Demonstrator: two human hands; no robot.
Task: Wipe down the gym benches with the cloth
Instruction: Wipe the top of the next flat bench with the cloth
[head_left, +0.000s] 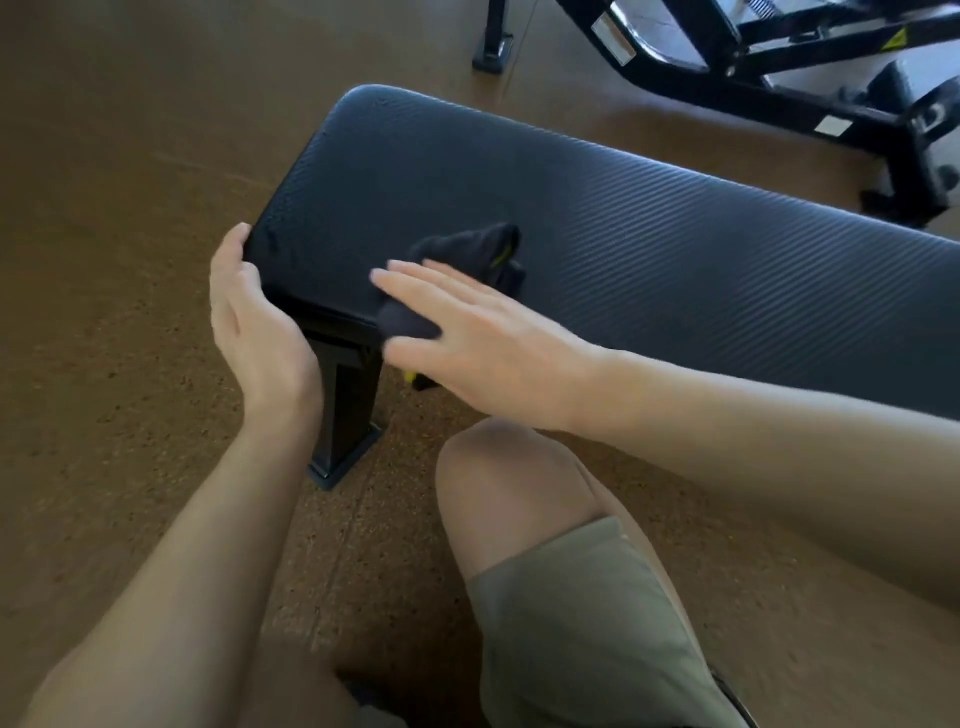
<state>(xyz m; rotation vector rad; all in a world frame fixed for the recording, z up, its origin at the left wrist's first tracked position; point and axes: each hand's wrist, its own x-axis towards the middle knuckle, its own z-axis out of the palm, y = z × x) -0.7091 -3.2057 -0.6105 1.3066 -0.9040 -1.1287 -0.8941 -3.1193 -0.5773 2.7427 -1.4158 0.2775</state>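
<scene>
A flat gym bench with a dark ribbed pad runs from the middle left to the right edge. A dark cloth with a yellow tag lies crumpled on the pad's near corner and hangs over its edge. My right hand lies flat on the cloth with straight fingers and presses it onto the pad. My left hand grips the left end of the pad, its fingers hidden round the edge. The black steel bench leg stands below between my hands.
Brown speckled rubber floor lies all around. The black frame of another gym machine stands at the top right, close behind the bench. My bare knee in olive shorts is just below my right hand.
</scene>
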